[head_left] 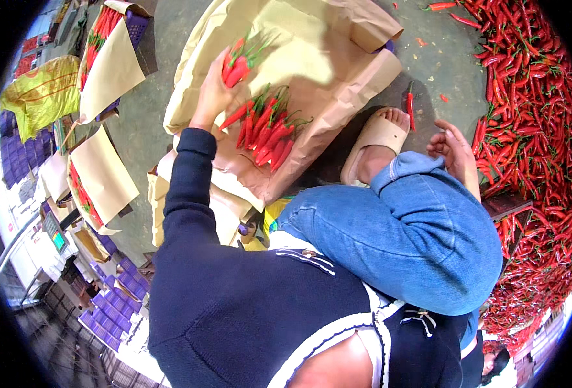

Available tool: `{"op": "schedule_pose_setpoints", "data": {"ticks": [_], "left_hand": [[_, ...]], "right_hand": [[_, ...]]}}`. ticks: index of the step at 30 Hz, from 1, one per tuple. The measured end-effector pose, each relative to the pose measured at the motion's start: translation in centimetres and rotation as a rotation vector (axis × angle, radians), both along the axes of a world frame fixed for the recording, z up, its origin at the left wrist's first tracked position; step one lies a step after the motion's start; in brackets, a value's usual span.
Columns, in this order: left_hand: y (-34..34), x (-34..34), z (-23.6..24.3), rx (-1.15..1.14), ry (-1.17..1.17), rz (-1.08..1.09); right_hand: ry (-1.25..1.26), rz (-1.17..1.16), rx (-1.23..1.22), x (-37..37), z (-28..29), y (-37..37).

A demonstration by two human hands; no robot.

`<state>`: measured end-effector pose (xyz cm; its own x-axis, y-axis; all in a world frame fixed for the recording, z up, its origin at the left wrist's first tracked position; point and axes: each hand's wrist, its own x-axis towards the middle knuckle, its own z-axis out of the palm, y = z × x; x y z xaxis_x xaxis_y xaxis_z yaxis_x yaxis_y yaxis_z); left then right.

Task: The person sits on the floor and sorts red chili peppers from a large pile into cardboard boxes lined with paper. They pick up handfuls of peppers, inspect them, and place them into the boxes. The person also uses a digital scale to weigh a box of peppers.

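My left hand point(212, 96) is closed around a small bunch of red chili peppers point(236, 70) with green stems, above the paper-lined container. Below it, several more chili peppers point(266, 129) lie side by side on the brown paper lining point(299, 45). Beyond my bent knee, my right hand point(453, 149) hangs with its index finger stretched out and the others loosely curled; nothing shows in it. One loose chili pepper point(411, 108) lies on the floor between that hand and my sandalled foot point(378, 145).
A large heap of red chili peppers point(538, 129) covers the right side. On the left stand paper-covered crates point(108, 71) filled with chilies, and a yellow sack point(40, 94). Stacked purple crates point(114, 310) and a scale display point(56, 236) are at the lower left.
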<state>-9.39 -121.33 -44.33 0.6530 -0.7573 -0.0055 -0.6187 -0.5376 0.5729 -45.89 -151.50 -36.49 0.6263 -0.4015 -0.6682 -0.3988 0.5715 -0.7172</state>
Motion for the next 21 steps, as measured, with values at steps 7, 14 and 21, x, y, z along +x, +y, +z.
{"op": "schedule_pose_setpoints", "data": {"ticks": [7, 14, 21], "left_hand": [[11.0, 1.6, -11.7, 0.608, 0.29, 0.1], [8.6, 0.8, -14.8, 0.64, 0.086, -0.075], [11.1, -2.7, -12.0, 0.718, 0.15, 0.052]], "right_hand": [[-0.028, -0.035, 0.059, -1.5, -2.5, 0.5], [0.042, 0.06, -0.056, -3.0, 1.5, -0.6], [0.215, 0.052, -0.251, -4.8, 0.7, -4.7]]}}
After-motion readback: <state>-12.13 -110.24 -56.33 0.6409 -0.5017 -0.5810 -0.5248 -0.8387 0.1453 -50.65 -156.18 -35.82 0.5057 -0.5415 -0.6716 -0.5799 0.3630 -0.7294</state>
